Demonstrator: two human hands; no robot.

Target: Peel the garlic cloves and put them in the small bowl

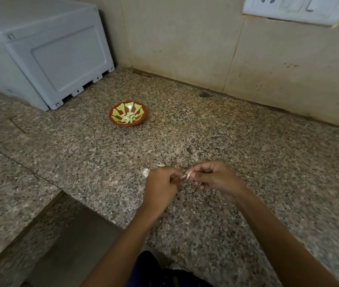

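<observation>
Head view showed the left hand [160,183] and right hand [214,179] together pinching one garlic clove [188,175] above the near granite counter [247,152]. Farther left sat the small bowl [128,114] (red with yellow pattern), holding peeled cloves [128,118]; papery skins [145,172] lay beside the left hand.

One small bowl [128,113], one held clove [189,175], two hands.

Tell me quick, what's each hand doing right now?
Left hand: fingers curled, pinching the garlic clove.
Right hand: fingers curled, pinching the same clove.
</observation>
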